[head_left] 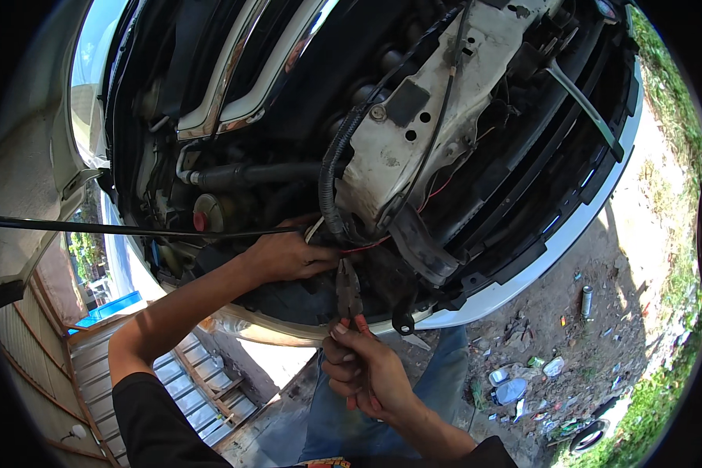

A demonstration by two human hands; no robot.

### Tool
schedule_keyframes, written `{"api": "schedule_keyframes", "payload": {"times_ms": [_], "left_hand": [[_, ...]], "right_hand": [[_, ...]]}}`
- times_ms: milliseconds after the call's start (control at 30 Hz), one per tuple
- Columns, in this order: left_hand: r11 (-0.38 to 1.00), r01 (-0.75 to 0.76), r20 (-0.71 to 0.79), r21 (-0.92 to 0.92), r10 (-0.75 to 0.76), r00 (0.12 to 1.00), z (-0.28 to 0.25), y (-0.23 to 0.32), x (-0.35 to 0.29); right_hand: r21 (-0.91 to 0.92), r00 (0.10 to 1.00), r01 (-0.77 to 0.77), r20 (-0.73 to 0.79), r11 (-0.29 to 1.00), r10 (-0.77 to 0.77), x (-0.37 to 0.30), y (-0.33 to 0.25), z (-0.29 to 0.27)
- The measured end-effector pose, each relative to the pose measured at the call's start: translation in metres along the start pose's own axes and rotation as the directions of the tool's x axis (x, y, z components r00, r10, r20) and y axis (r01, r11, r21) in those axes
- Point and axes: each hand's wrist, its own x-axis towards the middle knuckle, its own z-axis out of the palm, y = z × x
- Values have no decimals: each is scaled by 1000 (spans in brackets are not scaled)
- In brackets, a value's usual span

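Landmark: dirty white metal bracket panel (413, 132) in the open engine bay of the white car.

Far left of the panel, a thin black hood prop rod (132, 229) runs level across the bay opening. Left of the panel and slightly below, a dark round reservoir with a small red cap (203, 217).

Below-left of the panel's lower edge: left hand (288, 253), fingers curled and pressed closed around thin red wires (366, 246) and a pale cable; exact pinch point hidden by the knuckles.

At the panel's left edge, a black ribbed corrugated wiring conduit (331, 171) curves down to that hand.

Directly below the panel: dark steel pliers with red handles (349, 292), nose pointing up toward the wires, jaws nearly together. Right hand (366, 370) wrapped closed around the handles, below the car's bumper edge.

Below-right of the panel, litter-strewn dirt ground (569, 343).
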Motion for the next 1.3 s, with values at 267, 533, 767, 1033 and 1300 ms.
{"api": "schedule_keyframes", "payload": {"times_ms": [267,533,767,1033,1300], "left_hand": [[984,-141,-134,109,155,979,6,-7,0],[970,-217,-263,105,238,935,6,-5,3],[996,-88,-171,0,86,981,5,0,2],[990,-125,-193,60,134,972,8,-3,3],[987,6,-33,-158,-11,999,5,1,11]], "right_hand": [[49,1000,22,4,999,-22,2,0,2],[-54,996,44,-74,998,-48,-6,3,-12],[-466,989,83,-71,881,-131,-15,-2,-53],[-911,929,-328,-359,251,-88,-24,-35,-26],[-832,972,-160,-226,532,-61,-76,-31,-30]]}}
